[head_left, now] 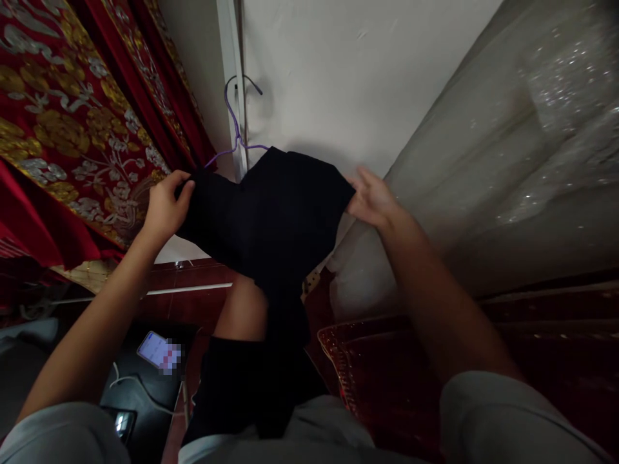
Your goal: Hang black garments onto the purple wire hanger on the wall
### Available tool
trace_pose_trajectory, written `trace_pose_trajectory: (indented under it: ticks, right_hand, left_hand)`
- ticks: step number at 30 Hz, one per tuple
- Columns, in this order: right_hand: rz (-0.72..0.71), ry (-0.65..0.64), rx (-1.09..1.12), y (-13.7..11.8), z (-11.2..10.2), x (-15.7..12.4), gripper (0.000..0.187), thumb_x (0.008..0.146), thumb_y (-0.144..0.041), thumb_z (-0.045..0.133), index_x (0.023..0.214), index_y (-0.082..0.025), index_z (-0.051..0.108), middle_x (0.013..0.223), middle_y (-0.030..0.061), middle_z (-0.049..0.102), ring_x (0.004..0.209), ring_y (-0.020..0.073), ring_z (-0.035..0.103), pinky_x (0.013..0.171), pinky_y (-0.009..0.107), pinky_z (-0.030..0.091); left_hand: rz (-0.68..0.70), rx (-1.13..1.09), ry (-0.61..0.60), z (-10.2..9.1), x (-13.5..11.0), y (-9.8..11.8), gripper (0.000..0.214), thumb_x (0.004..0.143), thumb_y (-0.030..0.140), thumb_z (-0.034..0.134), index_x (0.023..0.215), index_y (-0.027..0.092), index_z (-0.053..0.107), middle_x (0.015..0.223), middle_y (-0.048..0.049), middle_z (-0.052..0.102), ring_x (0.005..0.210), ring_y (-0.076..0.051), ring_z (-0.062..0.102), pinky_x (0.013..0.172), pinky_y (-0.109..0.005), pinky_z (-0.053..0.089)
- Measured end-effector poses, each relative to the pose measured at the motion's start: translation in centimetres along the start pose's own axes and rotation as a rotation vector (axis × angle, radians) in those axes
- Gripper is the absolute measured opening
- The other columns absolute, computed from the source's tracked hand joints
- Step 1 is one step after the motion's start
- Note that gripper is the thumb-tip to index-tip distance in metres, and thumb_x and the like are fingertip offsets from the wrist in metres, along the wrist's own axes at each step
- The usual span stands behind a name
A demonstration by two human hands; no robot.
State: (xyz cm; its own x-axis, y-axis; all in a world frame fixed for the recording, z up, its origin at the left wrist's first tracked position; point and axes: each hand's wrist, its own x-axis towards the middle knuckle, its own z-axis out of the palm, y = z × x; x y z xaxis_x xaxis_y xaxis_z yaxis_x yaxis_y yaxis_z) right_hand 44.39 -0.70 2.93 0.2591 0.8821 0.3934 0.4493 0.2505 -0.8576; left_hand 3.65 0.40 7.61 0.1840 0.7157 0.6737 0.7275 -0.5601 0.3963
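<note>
A black garment (pixel 275 212) hangs on a purple wire hanger (pixel 235 122) whose hook catches near a white wall trim. My left hand (pixel 167 206) pinches the garment's left shoulder edge, fingers closed on the cloth. At the garment's right shoulder, my right hand (pixel 372 196) has its fingers curled under the fabric edge. The lower part of the garment drapes down toward my lap.
Red and gold embroidered fabric (pixel 62 116) hangs at left. A pale sheer curtain (pixel 507 167) with glitter fills the right. A lit phone (pixel 157 351) with a white cable lies on a dark surface below left. A red cushion (pixel 367 361) sits at lower right.
</note>
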Motion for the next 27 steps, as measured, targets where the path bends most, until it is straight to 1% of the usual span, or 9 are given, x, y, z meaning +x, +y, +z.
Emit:
trace_pose_trajectory:
  ticks: [3, 6, 10, 14, 17, 19, 22, 25, 27]
  right_hand:
    - [0.175, -0.181, 0.331, -0.8, -0.4, 0.7, 0.058, 0.109, -0.049, 0.028, 0.097, -0.012, 0.072, 0.108, 0.0119, 0.076, 0.105, 0.0202, 0.073, 0.09, 0.042, 0.057]
    - [0.098, -0.026, 0.497, -4.1, 0.2, 0.6, 0.037, 0.1, -0.053, 0.05, 0.11, -0.024, 0.071, 0.107, 0.008, 0.077, 0.113, 0.0237, 0.07, 0.094, 0.043, 0.058]
    - [-0.031, 0.021, 0.593, -8.9, 0.9, -0.5, 0.045, 0.099, -0.063, 0.039, 0.116, -0.034, 0.069, 0.093, 0.0059, 0.075, 0.111, 0.029, 0.07, 0.087, 0.046, 0.061]
    - [-0.032, -0.382, 0.559, -9.6, 0.5, -2.7, 0.061, 0.073, -0.087, 0.058, 0.094, -0.032, 0.072, 0.084, 0.0055, 0.074, 0.104, 0.0332, 0.073, 0.083, 0.048, 0.061]
    - [-0.036, -0.978, 0.53, -8.6, -0.1, -3.5, 0.073, 0.046, -0.09, 0.075, 0.079, -0.024, 0.074, 0.084, 0.0082, 0.076, 0.096, 0.0339, 0.074, 0.084, 0.05, 0.06]
    - [-0.051, -1.185, 0.47, -8.1, 0.2, -3.6, 0.073, 0.055, -0.085, 0.076, 0.091, -0.021, 0.077, 0.092, 0.011, 0.078, 0.097, 0.0329, 0.075, 0.089, 0.05, 0.059]
    - [-0.178, -0.948, 0.216, -7.4, 2.9, -4.2, 0.064, 0.081, -0.06, 0.073, 0.133, -0.022, 0.067, 0.128, 0.0134, 0.072, 0.118, 0.031, 0.069, 0.107, 0.052, 0.052]
    - [-0.406, -0.615, -0.154, -6.1, 7.8, -6.0, 0.097, 0.075, -0.042, 0.079, 0.16, -0.021, 0.037, 0.165, 0.0169, 0.038, 0.153, 0.0391, 0.035, 0.124, 0.06, 0.033]
    - [-0.551, -0.439, -0.306, -4.9, 11.1, -7.6, 0.111, 0.072, -0.035, 0.08, 0.165, -0.019, 0.021, 0.171, 0.0177, 0.021, 0.161, 0.0416, 0.013, 0.127, 0.065, 0.021]
  left_hand:
    - [-0.036, 0.016, -0.008, 0.6, 0.6, 1.1, 0.024, 0.093, 0.041, 0.067, 0.102, 0.019, 0.069, 0.098, -0.008, 0.072, 0.097, -0.025, 0.067, 0.093, -0.035, 0.049]
    - [-0.045, 0.0, -0.006, 1.4, 1.6, 1.9, 0.022, 0.093, 0.039, 0.069, 0.095, 0.017, 0.068, 0.086, -0.0066, 0.068, 0.089, -0.023, 0.065, 0.089, -0.033, 0.048]
    - [-0.008, -0.067, -0.028, 1.9, 3.0, 2.3, 0.011, 0.094, 0.025, 0.063, 0.091, 0.016, 0.069, 0.073, -0.0021, 0.063, 0.07, -0.016, 0.059, 0.077, -0.029, 0.047]
    - [0.043, -0.098, -0.027, 1.6, 2.8, 1.5, 0.019, 0.085, 0.01, 0.062, 0.1, 0.016, 0.073, 0.074, -0.0003, 0.065, 0.069, -0.015, 0.059, 0.079, -0.028, 0.047]
    - [0.066, -0.197, 0.003, 1.1, 1.8, 0.6, 0.019, 0.08, 0.005, 0.06, 0.088, 0.016, 0.074, 0.078, -0.0018, 0.07, 0.074, -0.016, 0.064, 0.079, -0.026, 0.05]
    - [0.057, -0.317, -0.014, 0.9, 1.1, 0.4, 0.014, 0.078, 0.007, 0.061, 0.074, 0.016, 0.07, 0.075, -0.0027, 0.071, 0.074, -0.016, 0.066, 0.076, -0.025, 0.052]
    - [0.049, -0.532, -0.052, 1.0, 0.0, 1.5, 0.015, 0.08, 0.015, 0.067, 0.066, 0.017, 0.063, 0.074, -0.0042, 0.072, 0.077, -0.017, 0.071, 0.079, -0.027, 0.056]
    - [0.081, -0.769, -0.104, 1.5, -1.2, 4.4, 0.014, 0.081, 0.024, 0.076, 0.08, 0.018, 0.062, 0.072, -0.0025, 0.072, 0.081, -0.019, 0.075, 0.088, -0.034, 0.059]
    - [0.094, -0.914, -0.172, 2.0, -2.0, 6.6, 0.024, 0.08, 0.029, 0.08, 0.092, 0.019, 0.062, 0.068, -0.0009, 0.07, 0.082, -0.021, 0.076, 0.091, -0.038, 0.06]
